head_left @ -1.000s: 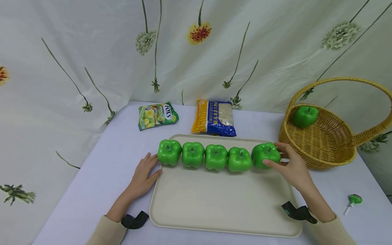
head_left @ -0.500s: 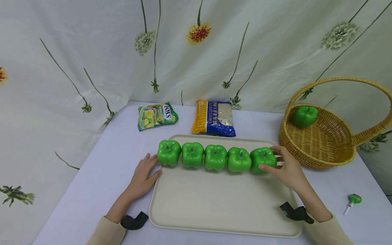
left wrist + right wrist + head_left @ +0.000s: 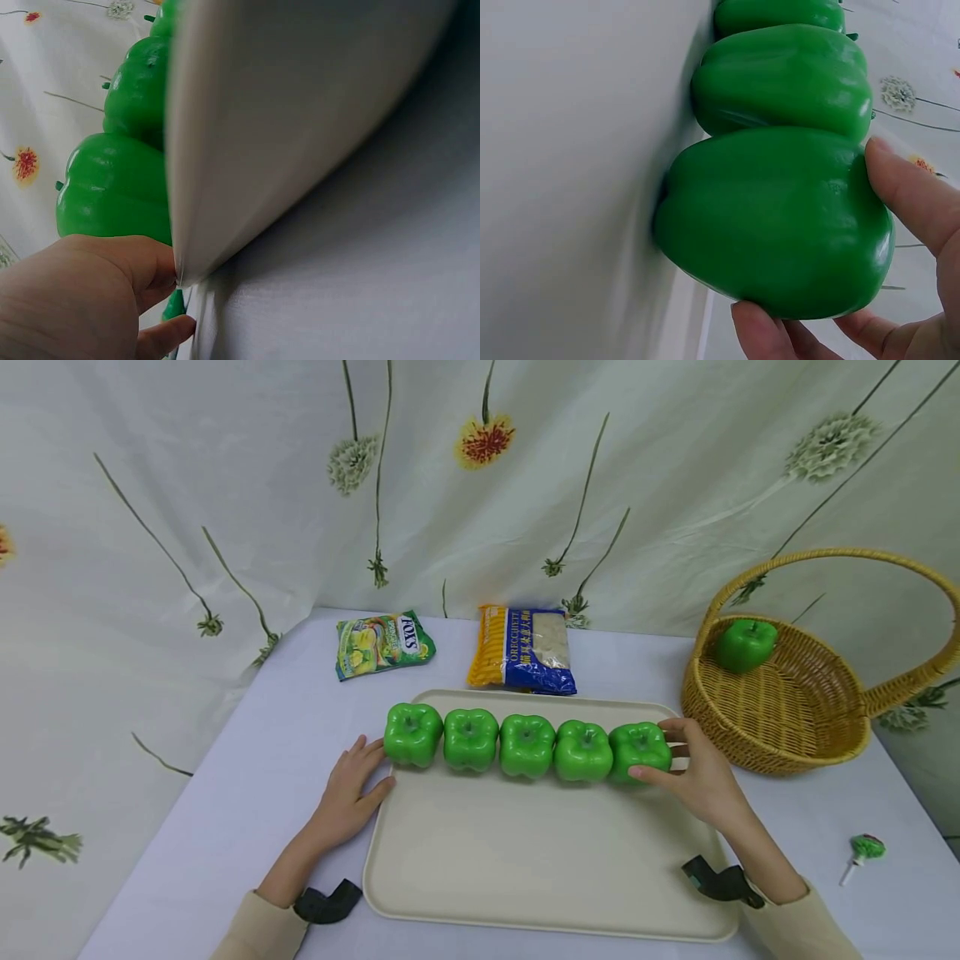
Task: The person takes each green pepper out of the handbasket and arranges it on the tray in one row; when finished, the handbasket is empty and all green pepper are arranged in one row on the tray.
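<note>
My right hand point(image 3: 697, 772) holds a glossy green bell pepper point(image 3: 637, 745) at the right end of a row, thumb on its near side and fingers round its right side. In the right wrist view, this pepper point(image 3: 772, 221) leans at the tray surface, against its neighbour. Several similar peppers point(image 3: 527, 745) stand stem-up along the far side of a cream tray point(image 3: 540, 852). At the tray's left edge rests my left hand point(image 3: 351, 793), fingers extended beside the leftmost pepper point(image 3: 413, 735). The left wrist view shows the left hand point(image 3: 90, 289) right at the rim.
A wicker basket point(image 3: 795, 752) with a tall handle stands at the back right; another green pepper point(image 3: 746, 645) lies inside. Behind the tray lie a green candy bag point(image 3: 384, 645) and a pasta bag point(image 3: 522, 649). A lollipop point(image 3: 866, 847) lies at the right.
My right hand has moved the end pepper down and left, closing the gap to its neighbour in the row. The left hand has stayed in place.
</note>
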{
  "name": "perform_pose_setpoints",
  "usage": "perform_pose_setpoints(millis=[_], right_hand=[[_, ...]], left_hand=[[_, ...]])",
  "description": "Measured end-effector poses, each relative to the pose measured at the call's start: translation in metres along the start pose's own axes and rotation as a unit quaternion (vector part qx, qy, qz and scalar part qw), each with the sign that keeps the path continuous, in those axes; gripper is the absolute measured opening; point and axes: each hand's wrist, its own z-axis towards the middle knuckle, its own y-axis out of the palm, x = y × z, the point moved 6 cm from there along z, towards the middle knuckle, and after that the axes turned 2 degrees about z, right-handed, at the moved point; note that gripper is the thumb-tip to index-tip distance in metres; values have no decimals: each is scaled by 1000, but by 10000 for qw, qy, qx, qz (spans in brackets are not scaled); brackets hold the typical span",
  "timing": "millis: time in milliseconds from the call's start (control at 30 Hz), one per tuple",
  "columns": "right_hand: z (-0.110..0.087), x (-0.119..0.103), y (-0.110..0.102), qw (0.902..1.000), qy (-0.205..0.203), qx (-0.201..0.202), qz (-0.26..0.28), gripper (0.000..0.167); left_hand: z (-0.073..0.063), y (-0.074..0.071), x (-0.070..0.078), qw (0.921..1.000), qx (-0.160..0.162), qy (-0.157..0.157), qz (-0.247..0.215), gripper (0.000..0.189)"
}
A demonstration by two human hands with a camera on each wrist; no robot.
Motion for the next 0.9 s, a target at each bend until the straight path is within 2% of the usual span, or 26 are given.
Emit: perform_pose_setpoints(millis=[533,900], right_hand=[[1,2,0,9992,-82,-217,337,78],[-1,-4,-6,9978,-157,-540,341,94]], left_hand=[[0,0,0,10000,-27,-23,-6,47],[0,1,-1,10000,-27,-15,-14,47]])
